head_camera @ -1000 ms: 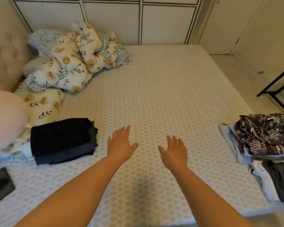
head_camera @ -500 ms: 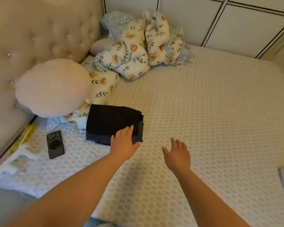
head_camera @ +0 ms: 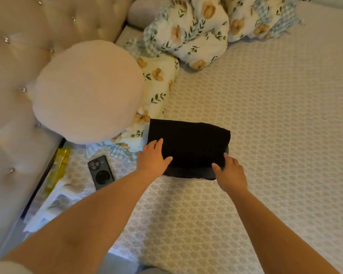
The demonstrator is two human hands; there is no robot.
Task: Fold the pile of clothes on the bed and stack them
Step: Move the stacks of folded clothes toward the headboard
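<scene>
Black and already squared up, the folded clothes (head_camera: 188,147) lie on the bed (head_camera: 265,115) close to its head end, just beside the floral bedding (head_camera: 158,84) and the round pink cushion (head_camera: 87,91). From your head camera, the only view there is, the bundle reads as two layers: a black piece on top and a slightly greyer one showing along the near edge beneath it. That suggests you have at least a couple of items folded and stacked.

Your left hand (head_camera: 153,157) rests flat on the near left corner of the stack, fingers straight and spread, thumb out toward the middle. Your right hand (head_camera: 231,171) sits at the near right corner with its fingers extended and only lightly bent; they touch the cloth edge, but you grip nothing with either hand as far as this view shows. Whether the right fingertips are tucked under the fold, I cannot tell.

A dark phone (head_camera: 101,172) lies on the mattress to the left of the stack, well clear of your hands, near the tufted headboard (head_camera: 18,76).

As for what remains: no unfolded pile shows in this view, so you cannot judge from here how many garments are left. The stack looks small, so I would guess the job is in its early part, with your hands placed either to steady or to shift the stack.
</scene>
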